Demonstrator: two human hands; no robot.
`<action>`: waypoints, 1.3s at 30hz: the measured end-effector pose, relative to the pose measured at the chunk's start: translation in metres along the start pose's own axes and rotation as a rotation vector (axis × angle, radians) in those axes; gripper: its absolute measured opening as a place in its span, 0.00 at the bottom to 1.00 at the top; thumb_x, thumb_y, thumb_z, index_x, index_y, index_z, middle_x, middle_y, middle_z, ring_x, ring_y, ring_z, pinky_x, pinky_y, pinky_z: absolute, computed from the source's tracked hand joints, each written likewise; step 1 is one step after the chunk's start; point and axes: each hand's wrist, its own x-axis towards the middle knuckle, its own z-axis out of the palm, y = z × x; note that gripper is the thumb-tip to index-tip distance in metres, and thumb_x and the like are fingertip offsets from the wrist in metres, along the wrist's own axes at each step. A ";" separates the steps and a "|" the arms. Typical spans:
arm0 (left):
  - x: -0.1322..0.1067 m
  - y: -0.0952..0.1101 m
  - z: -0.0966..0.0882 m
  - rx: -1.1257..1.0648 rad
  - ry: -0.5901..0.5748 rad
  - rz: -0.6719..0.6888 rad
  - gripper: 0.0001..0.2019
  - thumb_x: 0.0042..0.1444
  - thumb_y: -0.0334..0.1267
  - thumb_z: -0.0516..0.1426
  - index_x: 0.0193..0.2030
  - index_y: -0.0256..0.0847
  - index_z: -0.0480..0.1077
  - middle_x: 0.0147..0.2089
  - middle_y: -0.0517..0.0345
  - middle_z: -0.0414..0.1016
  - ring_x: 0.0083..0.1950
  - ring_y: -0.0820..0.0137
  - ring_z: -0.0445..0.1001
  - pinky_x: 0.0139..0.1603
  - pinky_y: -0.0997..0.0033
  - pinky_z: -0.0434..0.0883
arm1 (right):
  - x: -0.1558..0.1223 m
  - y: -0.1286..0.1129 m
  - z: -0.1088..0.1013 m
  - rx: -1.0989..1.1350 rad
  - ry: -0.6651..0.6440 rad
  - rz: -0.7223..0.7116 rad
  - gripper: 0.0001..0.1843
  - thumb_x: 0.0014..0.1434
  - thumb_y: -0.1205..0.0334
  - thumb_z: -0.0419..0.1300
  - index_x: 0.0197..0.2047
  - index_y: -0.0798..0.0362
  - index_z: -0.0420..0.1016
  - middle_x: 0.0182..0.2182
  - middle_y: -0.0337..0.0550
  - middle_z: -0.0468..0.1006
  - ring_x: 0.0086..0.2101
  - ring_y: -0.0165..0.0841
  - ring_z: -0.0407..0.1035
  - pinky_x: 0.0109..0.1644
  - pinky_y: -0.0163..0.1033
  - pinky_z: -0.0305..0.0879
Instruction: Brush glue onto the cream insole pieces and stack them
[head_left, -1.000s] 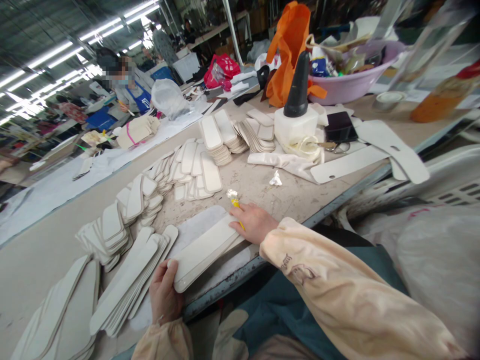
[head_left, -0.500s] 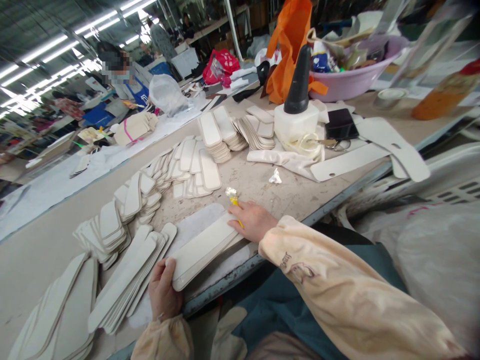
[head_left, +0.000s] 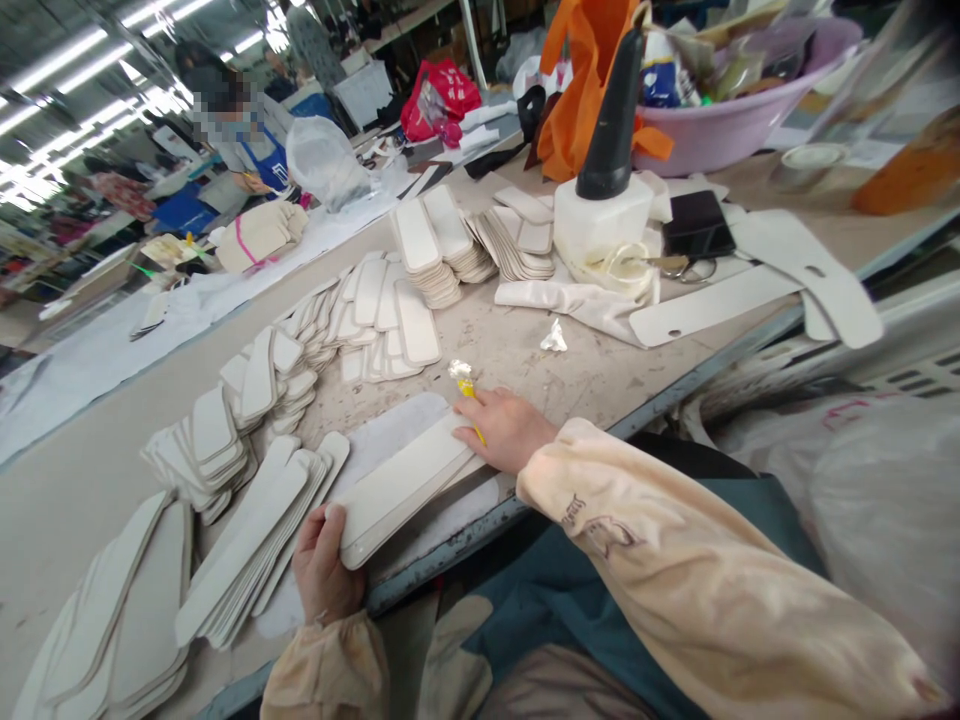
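My left hand (head_left: pixel 328 565) is closed on the near left end of a small stack of long off-white strips (head_left: pixel 405 480) with rounded ends, its thumb on top. Between the fingers of my right hand (head_left: pixel 506 428) is a small yellow brush (head_left: pixel 466 386), its tip covered in a thick white substance. That hand rests at the far right end of the stack. Under the strips lies a whitish sheet (head_left: pixel 397 420). Beside my left hand, more long strips (head_left: pixel 247 550) lie fanned out, and shorter off-white pieces (head_left: pixel 416 320) are piled behind them.
A white bottle (head_left: pixel 600 225) with a black cone top stands near a black phone (head_left: pixel 697 222). A white crumpled lump (head_left: pixel 553 336) lies on the table (head_left: pixel 495 350). A purple basin (head_left: pixel 739 125) and an orange bag (head_left: pixel 577 110) are behind. Across the table is another person (head_left: pixel 247 130).
The camera view has shifted slightly, with most table items appearing a little higher. Both hands keep their holds on the strips and the brush, with hardly any movement.
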 end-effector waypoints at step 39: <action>0.001 -0.001 -0.005 -0.080 -0.064 -0.077 0.17 0.41 0.47 0.67 0.33 0.41 0.69 0.24 0.68 0.68 0.24 0.78 0.63 0.23 0.80 0.61 | 0.000 0.001 0.004 0.041 0.086 -0.045 0.15 0.65 0.57 0.56 0.53 0.54 0.71 0.45 0.50 0.74 0.45 0.40 0.67 0.53 0.41 0.62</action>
